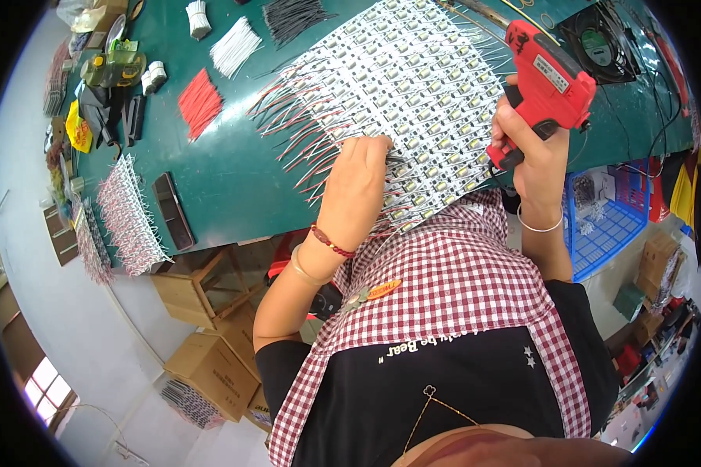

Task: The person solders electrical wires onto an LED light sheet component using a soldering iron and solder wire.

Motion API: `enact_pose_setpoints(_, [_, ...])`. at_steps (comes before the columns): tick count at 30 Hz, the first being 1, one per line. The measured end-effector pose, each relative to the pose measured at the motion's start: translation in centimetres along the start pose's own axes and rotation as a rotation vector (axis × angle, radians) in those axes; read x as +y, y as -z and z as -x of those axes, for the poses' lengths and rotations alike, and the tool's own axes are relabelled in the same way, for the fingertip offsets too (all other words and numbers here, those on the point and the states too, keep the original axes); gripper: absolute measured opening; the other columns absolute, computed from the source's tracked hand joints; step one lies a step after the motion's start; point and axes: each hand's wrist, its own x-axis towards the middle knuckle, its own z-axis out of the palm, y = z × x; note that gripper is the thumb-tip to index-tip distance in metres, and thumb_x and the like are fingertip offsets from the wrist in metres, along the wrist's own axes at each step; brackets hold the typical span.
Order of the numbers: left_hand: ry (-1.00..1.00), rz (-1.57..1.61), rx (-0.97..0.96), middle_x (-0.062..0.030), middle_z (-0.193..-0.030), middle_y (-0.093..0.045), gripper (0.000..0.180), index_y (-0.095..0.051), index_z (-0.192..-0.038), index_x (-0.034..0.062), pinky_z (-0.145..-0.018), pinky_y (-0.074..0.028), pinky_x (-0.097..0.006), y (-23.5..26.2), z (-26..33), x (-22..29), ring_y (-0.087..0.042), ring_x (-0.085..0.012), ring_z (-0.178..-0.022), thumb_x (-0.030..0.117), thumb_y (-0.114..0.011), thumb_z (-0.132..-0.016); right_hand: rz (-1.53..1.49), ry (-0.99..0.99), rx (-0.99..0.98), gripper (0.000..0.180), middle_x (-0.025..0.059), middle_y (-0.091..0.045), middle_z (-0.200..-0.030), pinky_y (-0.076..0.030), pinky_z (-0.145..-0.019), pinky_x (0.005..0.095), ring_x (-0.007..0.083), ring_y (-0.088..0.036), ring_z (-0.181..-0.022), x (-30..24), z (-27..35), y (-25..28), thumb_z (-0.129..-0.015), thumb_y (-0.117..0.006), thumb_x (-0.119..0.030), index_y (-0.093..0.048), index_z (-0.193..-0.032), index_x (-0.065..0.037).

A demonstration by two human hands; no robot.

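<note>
My right hand (531, 148) is wrapped round the grip of a red soldering gun (551, 74), whose long metal tip points up and left over the far edge of the panel. A large white panel of small circuit boards (413, 93) lies on the green table, with rows of yellowish components. Red and black wires (284, 128) stick out along its left edge. My left hand (356, 175) rests on the panel's near left part, fingers bent and pressed together at a dark wire end; what they pinch is mostly hidden.
Bundles of red wires (200, 104), white wires (235, 47) and black wires (294, 11) lie on the green table (234, 171). A phone (174, 210) sits near a wired board strip (131, 218). A black fan (598, 47) stands at far right, above a blue basket (611, 222).
</note>
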Motion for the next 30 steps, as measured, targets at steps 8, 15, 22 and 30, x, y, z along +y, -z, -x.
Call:
enact_pose_setpoints(8, [-0.009, -0.020, 0.025, -0.0135, -0.091, -0.057, 0.033, -0.053, -0.108, -0.0001, -0.076, -0.047, -0.040, 0.2, 0.2, 0.1, -0.055, -0.0318, -0.087, -0.007, -0.060, -0.078, 0.000, -0.001, 0.006, 0.034, 0.0070, -0.061, -0.080, -0.048, -0.052, 0.0252, 0.0119, -0.058, -0.062, 0.1, -0.2, 0.0, -0.086, -0.065, -0.002, -0.054, -0.116, 0.006])
enact_pose_setpoints(15, [-0.018, -0.051, -0.004, -0.0151, -0.088, -0.056, 0.037, -0.053, -0.112, 0.0004, -0.077, -0.048, -0.040, -0.1, 0.5, -0.1, -0.055, -0.0323, -0.088, -0.008, -0.061, -0.076, -0.009, -0.015, 0.003, 0.034, 0.0066, -0.061, -0.081, -0.048, -0.052, 0.0253, 0.0119, -0.059, -0.062, 0.4, 0.0, -0.1, -0.085, -0.065, -0.002, -0.054, -0.116, 0.006])
enact_pose_setpoints(22, [0.213, 0.401, 0.051, -0.0105, -0.099, -0.062, 0.035, -0.047, -0.116, 0.0012, -0.073, -0.050, -0.029, 1.5, 0.2, 0.9, -0.063, -0.0177, -0.087, -0.005, -0.062, -0.085, -0.012, -0.125, -0.041, 0.035, 0.0082, -0.063, -0.087, -0.048, -0.057, 0.0245, 0.0122, -0.060, -0.069, -0.2, 0.8, -0.3, -0.085, -0.064, -0.001, -0.053, -0.118, 0.001])
enact_pose_setpoints(30, [0.203, 0.547, 0.147, -0.0147, -0.095, -0.059, 0.038, -0.047, -0.115, -0.0009, -0.071, -0.049, -0.034, 3.3, -1.4, 4.0, -0.062, -0.0259, -0.084, -0.006, -0.064, -0.082, 0.220, -0.129, -0.320, 0.027, -0.0039, -0.061, -0.075, -0.042, -0.055, 0.0204, 0.0028, -0.052, -0.062, -0.4, 1.2, -3.5, -0.080, -0.074, -0.008, -0.067, -0.105, -0.004])
